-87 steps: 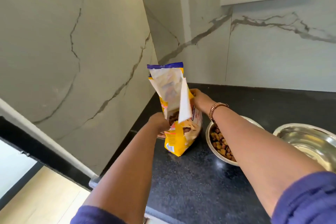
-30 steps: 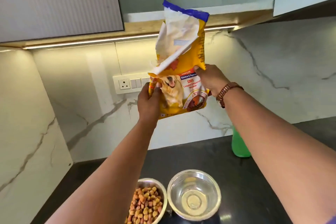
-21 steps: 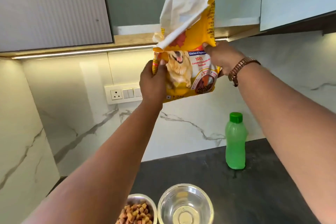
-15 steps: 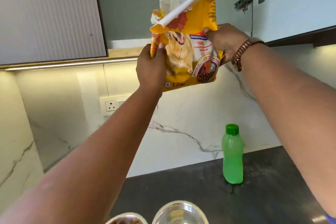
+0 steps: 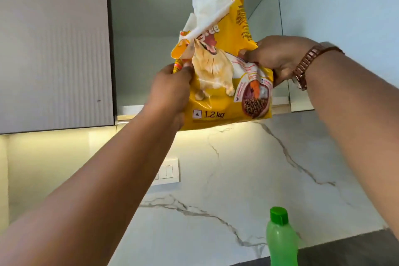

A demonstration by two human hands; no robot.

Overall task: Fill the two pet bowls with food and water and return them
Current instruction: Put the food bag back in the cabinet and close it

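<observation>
— Food bag: position?
— Raised since a moment ago, level with the open cupboard shelf; left hand and right hand both closed on it. Feeding apparently done; water pending.

The left hand covers the lower left edge of the dog food bag. The right hand covers the bag's right edge. The folded white top flap hides most of the brand lettering. The small print along the bag's right side is too small to read. Below the bag, the green bottle is cut off by the bottom edge. The left forearm hides part of the switch plate.
</observation>
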